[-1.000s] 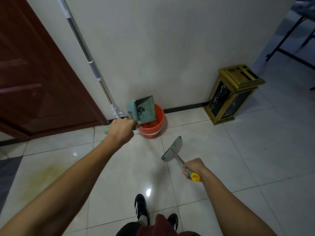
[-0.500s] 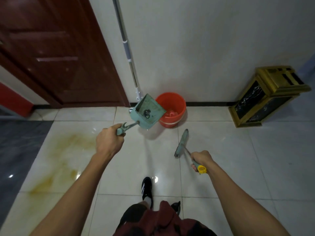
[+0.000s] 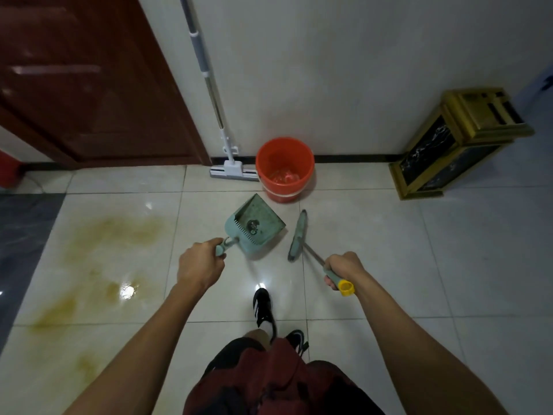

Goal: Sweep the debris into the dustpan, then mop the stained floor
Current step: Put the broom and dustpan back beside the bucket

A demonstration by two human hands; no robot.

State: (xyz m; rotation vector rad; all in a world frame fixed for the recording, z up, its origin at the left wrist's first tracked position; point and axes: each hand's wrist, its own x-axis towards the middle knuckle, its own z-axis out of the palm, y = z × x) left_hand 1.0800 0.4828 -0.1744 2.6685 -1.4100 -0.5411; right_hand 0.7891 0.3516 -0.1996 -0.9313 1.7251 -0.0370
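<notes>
The left hand point(image 3: 200, 266) gripped the dustpan point(image 3: 254, 227) by its handle, tipped back, probably so the debris point(image 3: 253, 227) inside stayed put. The right hand point(image 3: 344, 269) clasped the brush point(image 3: 297, 236). The mop point(image 3: 230, 169) leaned at the wall edge beside the bucket point(image 3: 284, 166); the stain point(image 3: 110, 235) lay unmopped on the floor's left side.

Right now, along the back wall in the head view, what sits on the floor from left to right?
Dark red door → mop → orange bucket → gold bin.
</notes>
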